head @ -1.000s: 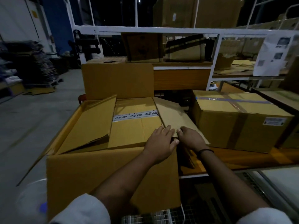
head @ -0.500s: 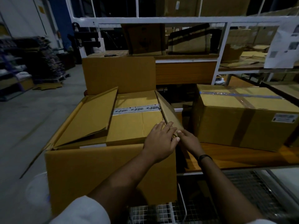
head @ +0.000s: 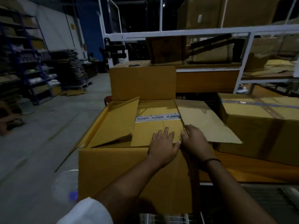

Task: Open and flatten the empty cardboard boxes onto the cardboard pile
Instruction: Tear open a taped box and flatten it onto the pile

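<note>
A large brown cardboard box (head: 129,175) stands right in front of me with its top open. Its back flap (head: 142,83) is upright, its left flap (head: 116,120) slopes inward, and an inner flap carries a white printed tape strip (head: 157,117). My left hand (head: 163,143) lies flat on that inner flap near the box's front right corner. My right hand (head: 194,141) pinches the near edge of the right flap (head: 207,123), which spreads out to the right.
A taped, sealed box (head: 262,126) sits on the wooden table (head: 258,172) to the right, under the flap. A white metal rack (head: 178,33) holds more boxes behind. Flattened cardboard (head: 278,67) lies on a right shelf. A pale plastic tub (head: 64,188) stands at lower left.
The right flap has swung from nearly upright outward to the right. My right hand stayed at its near edge. My left hand stays flat on the inner flap.
</note>
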Motion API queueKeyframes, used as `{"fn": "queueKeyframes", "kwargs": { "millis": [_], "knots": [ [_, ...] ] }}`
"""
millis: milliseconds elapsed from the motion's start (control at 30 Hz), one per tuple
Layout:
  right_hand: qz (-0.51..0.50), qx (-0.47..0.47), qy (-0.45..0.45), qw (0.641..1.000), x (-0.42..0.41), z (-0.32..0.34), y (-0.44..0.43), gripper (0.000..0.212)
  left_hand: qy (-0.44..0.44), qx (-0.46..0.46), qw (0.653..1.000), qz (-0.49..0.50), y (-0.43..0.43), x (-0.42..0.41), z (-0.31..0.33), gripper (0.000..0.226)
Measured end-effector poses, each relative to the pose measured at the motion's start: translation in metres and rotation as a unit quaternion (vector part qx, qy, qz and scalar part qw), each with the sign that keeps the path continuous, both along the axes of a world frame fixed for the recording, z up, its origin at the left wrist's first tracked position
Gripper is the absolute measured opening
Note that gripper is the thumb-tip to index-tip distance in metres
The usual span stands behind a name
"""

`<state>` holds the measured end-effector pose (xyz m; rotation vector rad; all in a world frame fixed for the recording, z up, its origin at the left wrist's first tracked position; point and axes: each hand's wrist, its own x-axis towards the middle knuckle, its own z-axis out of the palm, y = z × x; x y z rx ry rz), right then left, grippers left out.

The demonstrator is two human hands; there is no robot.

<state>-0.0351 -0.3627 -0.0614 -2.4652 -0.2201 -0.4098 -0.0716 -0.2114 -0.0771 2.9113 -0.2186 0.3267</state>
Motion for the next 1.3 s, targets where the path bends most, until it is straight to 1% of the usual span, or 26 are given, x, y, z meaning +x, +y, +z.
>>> {"fn": "queueKeyframes", "kwargs": {
  "millis": [100,200,333,433,500,600,700,833,900,933,1000,1067,1100,1167,1200,1300],
  "knots": [
    [0.044,-0.006,0.004,0.999,-0.004,0.0,0.054,0.044,0.016,0.004,0.999,0.037,0.043,-0.005,0.005,0.064],
    [0.1,0.001,0.028,0.995,-0.008,0.005,0.111,0.045,0.038,0.019,0.996,0.073,0.089,-0.008,0.016,0.06],
    [0.168,0.012,0.017,0.986,-0.016,0.023,0.186,0.044,0.009,0.064,0.993,0.095,0.15,-0.016,0.036,0.061],
    [0.201,0.038,0.006,0.979,-0.018,0.036,0.233,0.046,-0.016,0.097,0.988,0.119,0.198,-0.015,0.055,0.076],
    [0.224,0.038,0.007,0.974,-0.019,0.043,0.263,0.048,-0.02,0.126,0.983,0.132,0.229,-0.015,0.069,0.072],
    [0.238,0.032,-0.003,0.971,-0.021,0.05,0.305,0.048,-0.031,0.135,0.978,0.157,0.272,-0.019,0.078,0.069],
    [0.253,0.013,0.01,0.967,-0.024,0.048,0.339,0.051,-0.018,0.162,0.973,0.161,0.3,-0.023,0.074,0.072],
    [0.245,0.004,0.03,0.969,-0.025,0.034,0.365,0.051,0.01,0.183,0.967,0.177,0.321,-0.022,0.062,0.085],
    [0.238,-0.013,0.043,0.97,-0.023,0.025,0.368,0.051,0.024,0.147,0.969,0.196,0.336,-0.021,0.051,0.08],
    [0.236,-0.026,0.048,0.97,-0.022,0.021,0.368,0.051,0.041,0.107,0.971,0.208,0.346,-0.02,0.043,0.077],
    [0.226,-0.053,0.042,0.972,-0.019,0.015,0.364,0.051,0.094,-0.014,0.97,0.224,0.368,-0.015,0.02,0.084],
    [0.216,-0.084,0.012,0.973,-0.017,0.013,0.36,0.049,0.147,-0.154,0.952,0.218,0.382,-0.015,0.002,0.096],
    [0.213,-0.091,0.001,0.973,-0.016,0.014,0.358,0.048,0.161,-0.204,0.942,0.212,0.386,-0.015,-0.005,0.096],
    [0.202,-0.091,-0.002,0.975,-0.014,0.017,0.355,0.046,0.171,-0.245,0.934,0.195,0.387,-0.016,-0.016,0.078],
    [0.193,-0.09,-0.005,0.977,-0.013,0.018,0.355,0.044,0.169,-0.257,0.933,0.188,0.387,-0.017,-0.02,0.073],
    [0.174,-0.091,-0.017,0.98,-0.011,0.015,0.356,0.036,0.169,-0.299,0.92,0.189,0.388,-0.015,-0.025,0.075]
  ]
}}
